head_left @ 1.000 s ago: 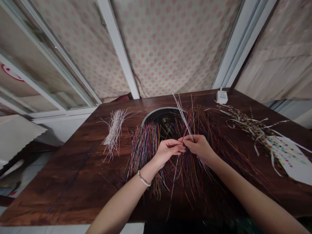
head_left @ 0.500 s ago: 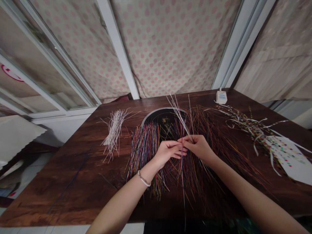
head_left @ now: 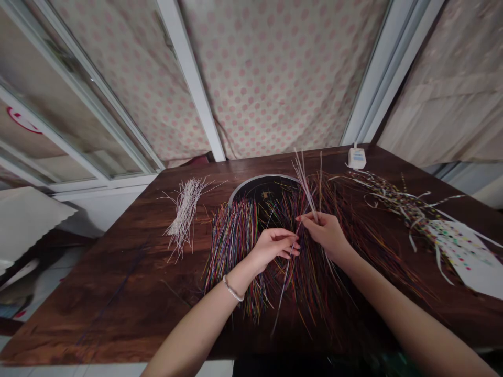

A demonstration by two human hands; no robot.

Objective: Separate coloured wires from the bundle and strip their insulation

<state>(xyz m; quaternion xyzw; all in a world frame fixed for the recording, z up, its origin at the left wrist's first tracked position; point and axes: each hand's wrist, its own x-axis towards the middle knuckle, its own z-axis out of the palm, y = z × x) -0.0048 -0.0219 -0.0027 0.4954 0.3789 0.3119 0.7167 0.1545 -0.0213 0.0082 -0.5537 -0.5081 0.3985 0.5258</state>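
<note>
My right hand (head_left: 325,233) is closed around a small bunch of thin white strands (head_left: 308,191) that stick up above the fingers. Just left of it, my left hand (head_left: 273,245) pinches a single thin pale strand (head_left: 281,301), whose tail hangs down toward the table's front edge. Beneath both hands lie loose multicoloured strands (head_left: 231,241), with a darker reddish spread of strands (head_left: 377,262) reaching out to the right. A dark round tray (head_left: 251,187) with a pale rim sits behind, partly covered by strands.
A pile of white strands (head_left: 184,212) lies on the left of the brown wooden table (head_left: 129,293). At right are dotted ribbons (head_left: 396,196) and a white sheet with coloured dots (head_left: 467,256). A small white box (head_left: 357,157) stands at the back corner.
My right hand has moved slightly up and right with the white strands, parting from my left hand. The pale strand's lower end has swung left.
</note>
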